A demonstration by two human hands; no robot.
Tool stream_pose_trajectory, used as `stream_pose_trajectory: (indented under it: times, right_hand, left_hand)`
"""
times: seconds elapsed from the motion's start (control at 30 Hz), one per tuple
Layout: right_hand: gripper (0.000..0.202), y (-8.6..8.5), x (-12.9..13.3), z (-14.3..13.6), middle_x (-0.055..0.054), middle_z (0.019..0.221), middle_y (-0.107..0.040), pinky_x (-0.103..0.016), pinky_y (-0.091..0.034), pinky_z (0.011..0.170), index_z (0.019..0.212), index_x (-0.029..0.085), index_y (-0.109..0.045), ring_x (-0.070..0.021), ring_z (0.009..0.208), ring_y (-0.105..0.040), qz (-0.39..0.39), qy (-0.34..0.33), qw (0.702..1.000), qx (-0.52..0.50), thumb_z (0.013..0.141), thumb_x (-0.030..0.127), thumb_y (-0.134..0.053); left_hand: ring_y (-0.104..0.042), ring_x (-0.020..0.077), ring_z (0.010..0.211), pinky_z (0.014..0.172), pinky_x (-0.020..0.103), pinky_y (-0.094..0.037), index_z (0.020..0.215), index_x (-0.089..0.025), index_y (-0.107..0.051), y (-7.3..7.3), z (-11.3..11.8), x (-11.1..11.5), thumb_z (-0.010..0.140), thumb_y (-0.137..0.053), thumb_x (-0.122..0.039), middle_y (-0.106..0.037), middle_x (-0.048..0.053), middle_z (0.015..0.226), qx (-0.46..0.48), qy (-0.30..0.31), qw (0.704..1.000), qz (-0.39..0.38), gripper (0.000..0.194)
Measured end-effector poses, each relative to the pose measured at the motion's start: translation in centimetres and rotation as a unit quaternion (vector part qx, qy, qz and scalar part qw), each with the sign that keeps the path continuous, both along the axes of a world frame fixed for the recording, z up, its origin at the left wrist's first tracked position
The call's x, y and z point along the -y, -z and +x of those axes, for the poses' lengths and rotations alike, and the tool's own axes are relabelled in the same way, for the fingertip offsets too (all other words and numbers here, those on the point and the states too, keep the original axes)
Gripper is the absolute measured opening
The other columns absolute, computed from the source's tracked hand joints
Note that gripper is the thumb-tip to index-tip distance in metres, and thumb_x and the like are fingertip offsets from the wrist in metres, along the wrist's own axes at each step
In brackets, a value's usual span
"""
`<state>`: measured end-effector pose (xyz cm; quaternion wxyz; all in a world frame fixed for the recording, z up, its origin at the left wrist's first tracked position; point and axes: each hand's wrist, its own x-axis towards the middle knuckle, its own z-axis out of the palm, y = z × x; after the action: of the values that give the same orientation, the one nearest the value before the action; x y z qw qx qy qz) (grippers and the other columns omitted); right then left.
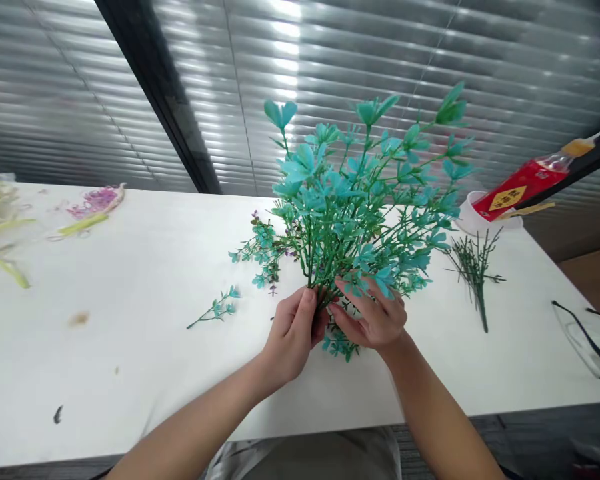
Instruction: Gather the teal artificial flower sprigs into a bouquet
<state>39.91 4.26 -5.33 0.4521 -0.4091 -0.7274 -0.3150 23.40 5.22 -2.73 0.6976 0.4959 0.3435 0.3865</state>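
A large bunch of artificial stems with teal leaves (340,187) stands upright over the white table. My left hand (293,330) is closed round the stems at the bottom of the bunch, thumb in front. Just to the right, my right hand (373,317) touches the lower stems and leaves, its fingers apart and partly covered by foliage. Behind and left of the bunch lie small teal and purple sprigs (265,247). A single teal sprig (216,310) rests on the table left of my left hand.
Bare dark green stems (477,277) lie right of the bunch. Behind them a red bottle (523,187) leans in a white container (473,217). Black-framed glasses (587,340) are at the right edge. Purple material (97,201) and yellow strips (0,207) lie at the left on the table (145,313).
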Motion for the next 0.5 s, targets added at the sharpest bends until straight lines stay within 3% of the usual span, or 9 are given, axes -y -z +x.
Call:
stream_pose_trajectory:
  times: [0.17, 0.3, 0.4, 0.5]
  right_hand:
    - [0.027, 0.0, 0.0, 0.0, -0.005, 0.088, -0.074, -0.029, -0.054, 0.06, 0.111, 0.021, -0.068, -0.0187, 0.075, -0.07, -0.013, 0.002, 1.0, -0.001, 0.086, 0.029, -0.068]
    - [0.035, -0.9, 0.1, -0.5, -0.004, 0.086, -0.073, -0.03, -0.058, 0.066, 0.121, 0.022, -0.066, -0.0178, 0.071, -0.069, -0.066, -0.049, 0.993, -0.081, 0.086, 0.023, -0.067]
    - [0.025, -1.2, 0.3, -1.0, -0.001, 0.073, -0.07, -0.031, -0.059, 0.071, 0.112, 0.022, -0.067, -0.0175, 0.071, -0.069, -0.162, -0.106, 0.959, -0.207, 0.087, 0.018, -0.066]
    - [0.002, -0.9, 0.4, -1.3, 0.0, 0.066, -0.067, -0.031, -0.059, 0.065, 0.089, 0.021, -0.067, -0.0178, 0.069, -0.068, -0.22, -0.144, 0.905, -0.333, 0.088, 0.022, -0.067]
  left_hand:
    - [-0.034, 0.0065, 0.044, 0.04, 0.021, -0.024, 0.066, -0.019, -0.04, -0.1, 0.0, 0.0, 0.087, -0.048, -0.074, -0.04, -0.004, 0.054, 0.007, -0.003, 1.0, -0.011, 0.06]
    - [-0.035, 0.0071, 0.046, 0.042, 0.022, -0.026, 0.07, -0.019, -0.04, 0.2, -0.2, 0.1, 0.093, -0.046, -0.067, -0.041, -0.004, 0.056, -0.015, -0.004, 1.0, 0.012, 0.053]
    - [-0.036, 0.0079, 0.049, 0.047, 0.024, -0.029, 0.073, -0.019, -0.041, 0.6, -0.3, 0.1, 0.099, -0.041, -0.06, -0.043, -0.004, 0.058, -0.067, -0.003, 0.996, 0.057, 0.048]
    - [-0.038, 0.009, 0.054, 0.052, 0.025, -0.031, 0.075, -0.019, -0.043, 0.9, -0.4, 0.1, 0.101, -0.039, -0.055, -0.045, -0.003, 0.061, -0.131, -0.004, 0.985, 0.108, 0.044]
